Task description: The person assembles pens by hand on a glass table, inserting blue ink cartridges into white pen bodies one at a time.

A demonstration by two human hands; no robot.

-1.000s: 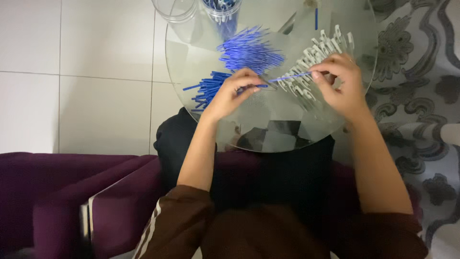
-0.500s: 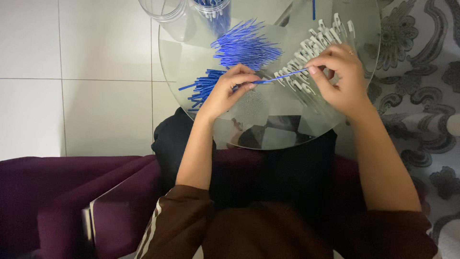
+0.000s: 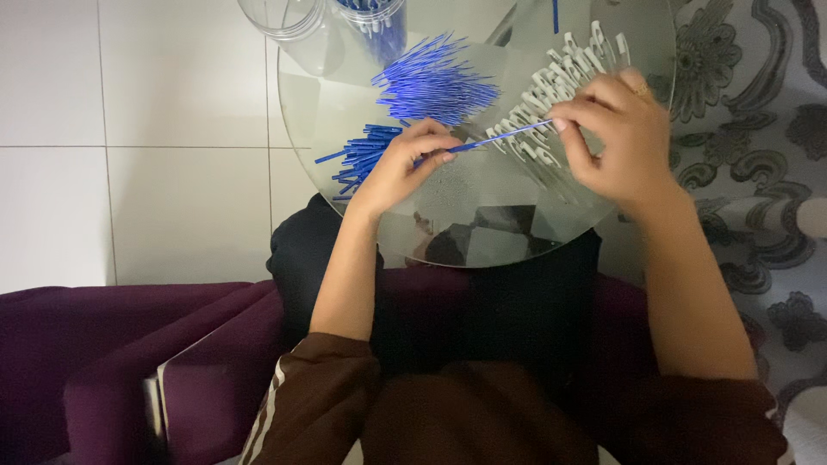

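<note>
Blue stick (image 3: pixel 504 136) is pinched at both ends over the round glass tabletop (image 3: pixel 448 232): left hand (image 3: pixel 405 164) closed on its near-left end, right hand (image 3: pixel 616 142) gripping the far-right end where a white clip seems to be going on, though the fingers hide the joint. Plenty is left: a fan of loose blue sticks (image 3: pixel 435 82) lies at the far middle, and a second bundle (image 3: pixel 362 155) sits just left of the left hand. White clips (image 3: pixel 564 73) are spread along the right side, partly under the right hand. Far left stands an empty clear jar (image 3: pixel 284 15); beside it, a clear jar (image 3: pixel 372 21) holding blue pieces. No labels or signs show on either.
</note>
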